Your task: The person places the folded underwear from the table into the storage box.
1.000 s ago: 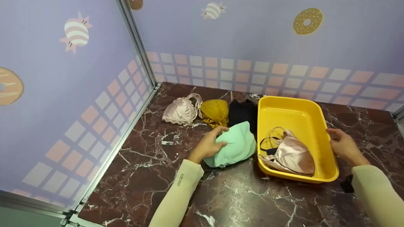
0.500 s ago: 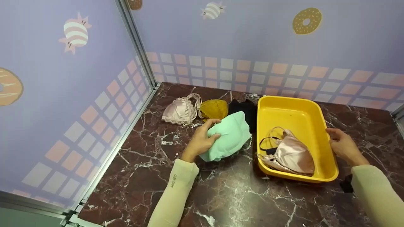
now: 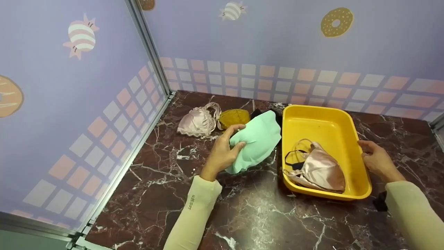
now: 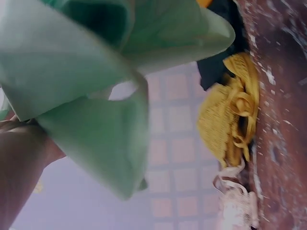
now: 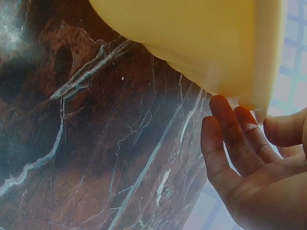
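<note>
My left hand (image 3: 223,152) grips a mint-green moulded bra (image 3: 258,142), thumb on the near face, over the table left of the yellow tub. In the left wrist view the mint bra (image 4: 96,139) hangs with its cups folded together. My right hand (image 3: 378,161) holds the right rim of the yellow tub (image 3: 352,119); the right wrist view shows the thumb and fingertips at the edge of the tub (image 5: 201,43). Inside the tub's near part lies a shiny pink satin bra (image 3: 322,168), with a black strap (image 3: 295,163) beside it.
Along the back of the marble table (image 3: 152,194) lie a pale pink lace bra (image 3: 197,121), a mustard-yellow bra (image 3: 234,118) and a black garment (image 3: 256,113), partly hidden by the mint bra. Patterned panels (image 3: 260,41) stand behind and at the left.
The mint bra first shifted left and up in my left hand, then swung right toward the back, now covering most of the black garment. My right hand and the tub stay put.
</note>
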`<state>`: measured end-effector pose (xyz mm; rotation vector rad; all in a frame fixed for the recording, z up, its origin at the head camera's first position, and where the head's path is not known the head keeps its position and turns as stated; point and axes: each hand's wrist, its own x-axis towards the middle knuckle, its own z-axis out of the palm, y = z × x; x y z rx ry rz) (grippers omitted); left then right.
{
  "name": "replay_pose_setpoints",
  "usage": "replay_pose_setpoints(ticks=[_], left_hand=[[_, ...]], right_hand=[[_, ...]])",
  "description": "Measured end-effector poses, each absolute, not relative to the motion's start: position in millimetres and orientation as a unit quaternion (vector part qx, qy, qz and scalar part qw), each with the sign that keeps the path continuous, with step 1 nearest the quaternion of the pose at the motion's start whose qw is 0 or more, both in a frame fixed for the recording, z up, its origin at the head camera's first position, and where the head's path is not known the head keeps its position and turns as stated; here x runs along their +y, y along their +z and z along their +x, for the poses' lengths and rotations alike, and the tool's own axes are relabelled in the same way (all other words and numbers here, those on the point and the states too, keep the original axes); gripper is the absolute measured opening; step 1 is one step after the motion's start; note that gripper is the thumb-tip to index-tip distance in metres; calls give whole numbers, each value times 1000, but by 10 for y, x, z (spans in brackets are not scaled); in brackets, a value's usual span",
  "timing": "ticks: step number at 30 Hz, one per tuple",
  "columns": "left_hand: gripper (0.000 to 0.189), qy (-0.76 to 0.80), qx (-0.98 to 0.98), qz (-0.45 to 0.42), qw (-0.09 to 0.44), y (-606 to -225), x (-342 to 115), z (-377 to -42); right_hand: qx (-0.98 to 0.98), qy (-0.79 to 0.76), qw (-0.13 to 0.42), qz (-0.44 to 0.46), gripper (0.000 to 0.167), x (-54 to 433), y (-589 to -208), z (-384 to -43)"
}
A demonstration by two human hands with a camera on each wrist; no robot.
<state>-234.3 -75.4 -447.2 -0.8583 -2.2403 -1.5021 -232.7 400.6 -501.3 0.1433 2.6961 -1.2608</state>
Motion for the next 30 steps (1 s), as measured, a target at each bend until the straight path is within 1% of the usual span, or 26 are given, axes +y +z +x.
replay_pose_setpoints(ticks=[3, 6, 11, 15, 22, 25, 30], left_hand=[[43, -525, -772, -314, 173, -4412, -688, -2318], [41, -525, -770, -318, 177, -4316, -622, -2265], [39, -532, -761, -329, 170, -4199, -525, -2198], [40, -537, -750, -349, 166, -4230, -426, -2239], [39, -535, -733, -386, 164, -4138, -132, -2218], [40, -541, -724, -396, 161, -4135, 4, -2199], [40, -553, -713, -411, 133, -4146, 247, -2153]], right_hand=[[901, -423, 81, 50, 52, 4021, -5015, -2321], [901, -422, 83, 53, 52, 4030, -5018, -2313], [906, -414, 76, 48, 52, 4044, -5008, -2304], [906, -415, 68, 45, 52, 4048, -5001, -2305], [905, -418, 67, 48, 55, 4036, -5004, -2302], [904, -418, 68, 50, 54, 4038, -5003, -2301], [906, -414, 67, 52, 52, 4039, -5001, -2303]])
